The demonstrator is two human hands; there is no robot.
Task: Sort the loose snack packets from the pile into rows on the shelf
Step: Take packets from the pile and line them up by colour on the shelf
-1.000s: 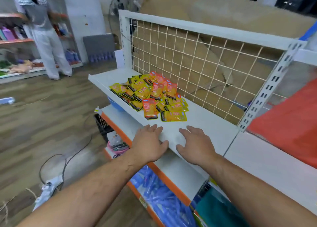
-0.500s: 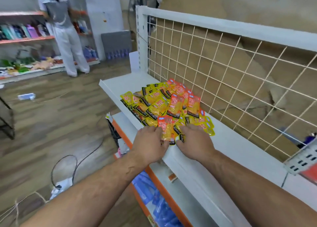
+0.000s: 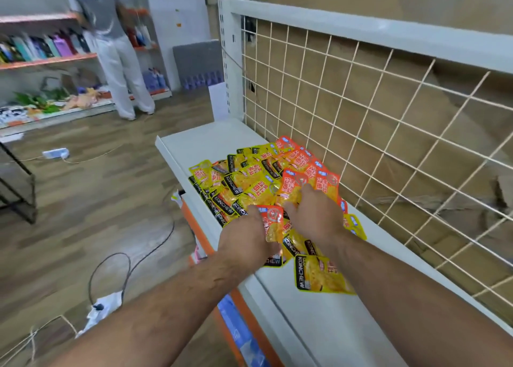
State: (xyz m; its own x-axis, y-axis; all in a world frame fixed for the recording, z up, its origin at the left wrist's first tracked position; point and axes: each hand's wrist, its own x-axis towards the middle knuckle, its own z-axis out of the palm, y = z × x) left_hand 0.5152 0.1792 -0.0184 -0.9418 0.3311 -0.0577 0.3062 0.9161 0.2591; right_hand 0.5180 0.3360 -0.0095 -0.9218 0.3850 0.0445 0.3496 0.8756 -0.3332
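Picking-from-pile step, rows not yet begun by the look of it. Right hand (image 3: 315, 216) spread flat, palm down on orange-topped packets at near side of pile (image 3: 249, 177). Left hand (image 3: 244, 237) curled at pile's front edge, touching an orange-topped packet (image 3: 273, 222) between the two hands; pinching or only resting, cannot tell. Pile on white shelf (image 3: 211, 141), hard against wire grid back (image 3: 361, 116), yellow packets toward the front lip, orange ones toward the grid, all overlapping at odd angles. One yellow packet (image 3: 319, 277) loose just beside the pile, partly hidden by right forearm. To do it well: take one packet at a time by an edge, not a fistful. Slick film, likely to slide and drag neighbours off the front lip, so hold the heap down with the spare hand while lifting. Split by colour first, going by the two kinds, then lay face up, print the same way, edges square to the shelf lip, starting on bare shelf away from the heap. Containers: none proper, shelf as sole holder, packets only. Lower shelf (image 3: 238, 297) beneath, orange-edged, with blue wrapped goods (image 3: 238, 336), kind unclear.
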